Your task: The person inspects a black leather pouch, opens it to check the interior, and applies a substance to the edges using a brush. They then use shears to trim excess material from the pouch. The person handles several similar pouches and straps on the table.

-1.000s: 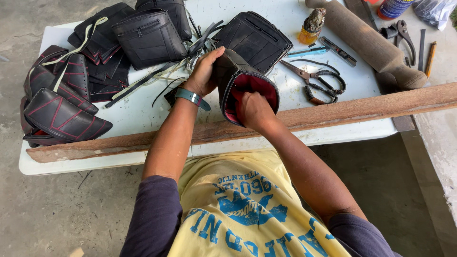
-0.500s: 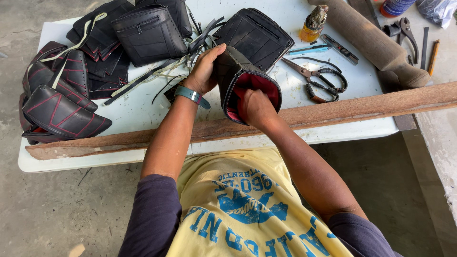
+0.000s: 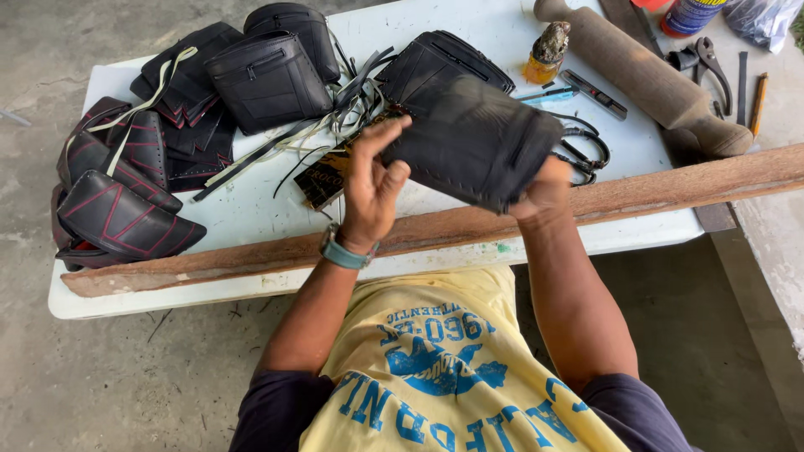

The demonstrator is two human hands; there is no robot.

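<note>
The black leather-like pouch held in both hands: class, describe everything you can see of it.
The black leather-like pouch looks matte and soft, with a line of stitching along its lower left edge. It is held above the white table, tilted down to the right. The left hand touches its left edge with raised fingers; the right hand grips its lower right corner, mostly hidden behind it. It is blurred, so finer detail is unclear.
</note>
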